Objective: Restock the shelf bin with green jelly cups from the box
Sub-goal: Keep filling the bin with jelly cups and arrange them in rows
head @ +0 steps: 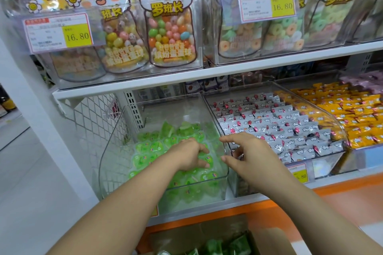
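Observation:
A clear plastic shelf bin (pixel 224 174) on the lower shelf holds several green jelly cups (pixel 149 147). My left hand (pixel 189 154) reaches into the bin and lies on the cups, fingers bent down over them; whether it grips one is hidden. My right hand (pixel 246 151) hovers at the bin's right wall with fingers spread and nothing in it. At the bottom edge, an open cardboard box (pixel 267 240) shows more green jelly cups (pixel 228 246) inside.
Right of the bin sit bins of silver-wrapped candies (pixel 279 126) and orange-wrapped candies (pixel 352 114). The upper shelf (pixel 207 76) carries clear bins of candy bags with price tags. A white mesh panel (pixel 99 130) and white post stand to the left.

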